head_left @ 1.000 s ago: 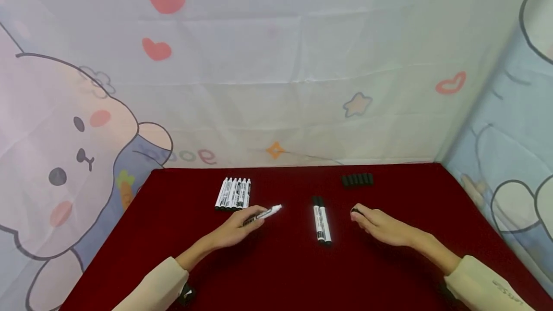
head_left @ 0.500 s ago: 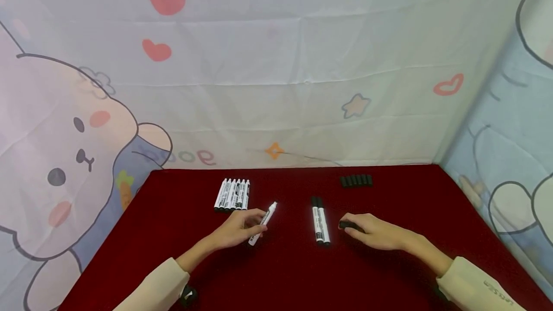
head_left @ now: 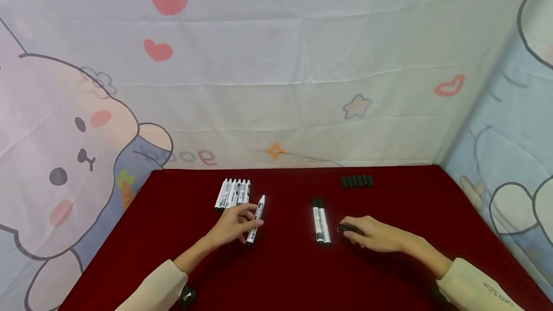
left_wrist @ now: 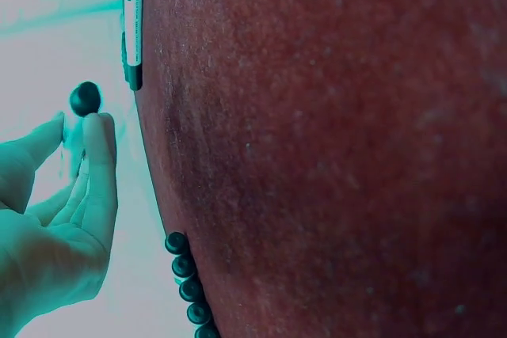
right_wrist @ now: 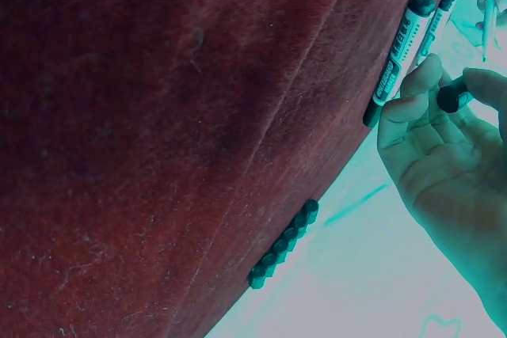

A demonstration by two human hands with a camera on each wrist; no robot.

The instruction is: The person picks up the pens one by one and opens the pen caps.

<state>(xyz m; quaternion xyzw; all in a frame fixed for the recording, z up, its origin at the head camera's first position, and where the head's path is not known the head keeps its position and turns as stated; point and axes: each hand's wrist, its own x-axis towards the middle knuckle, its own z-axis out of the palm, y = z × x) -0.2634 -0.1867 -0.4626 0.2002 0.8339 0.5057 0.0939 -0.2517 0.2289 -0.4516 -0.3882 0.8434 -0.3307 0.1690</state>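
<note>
My left hand (head_left: 235, 224) pinches an uncapped white marker (head_left: 259, 211) between thumb and fingers, its pale tip slanting up and away. In the left wrist view the dark round end of that marker faces the camera. To the right, my right hand (head_left: 376, 233) holds a black marker cap (head_left: 349, 228) between thumb and fingers; the right wrist view shows the cap (right_wrist: 453, 96) at the fingertips. Between the hands, two capped white markers (head_left: 320, 224) lie side by side on the red cloth, nearer to the right hand.
Several uncapped markers (head_left: 231, 193) lie in a row at the back left of the red cloth (head_left: 285, 272), partly behind the left hand. A row of several black caps (head_left: 356, 181) is at the back right. A printed curtain (head_left: 259, 61) hangs behind the table.
The left hand has turned the marker from lying sideways to more upright and drawn slightly left. The right hand, holding the cap, has shifted a little left and nearer the body.
</note>
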